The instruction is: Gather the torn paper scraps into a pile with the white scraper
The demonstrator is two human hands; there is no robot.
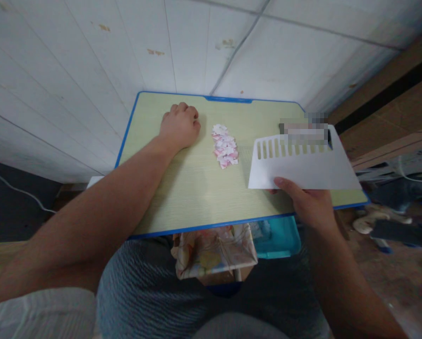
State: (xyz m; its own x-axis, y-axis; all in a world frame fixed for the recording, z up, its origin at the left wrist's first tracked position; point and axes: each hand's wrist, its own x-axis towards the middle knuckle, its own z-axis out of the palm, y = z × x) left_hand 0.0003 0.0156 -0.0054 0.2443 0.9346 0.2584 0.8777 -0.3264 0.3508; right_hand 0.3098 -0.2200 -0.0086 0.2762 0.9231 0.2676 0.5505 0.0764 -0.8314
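My left hand rests on the far left part of the tabletop, its fingers curled into a loose fist, with nothing visible in it. In my right hand is a white slotted sheet, pinched at its near edge with the thumb on top. A row of rounded slots runs along the sheet's far side, and the sheet is held above the right part of the table. Between my hands lies a small heap of torn paper scraps, white and pink.
The small table has a pale top and a blue rim, and stands against a white panelled wall. A blurred-out patch sits behind the sheet. Under the near edge are a patterned box and a turquoise bin. Cardboard boxes stand at right.
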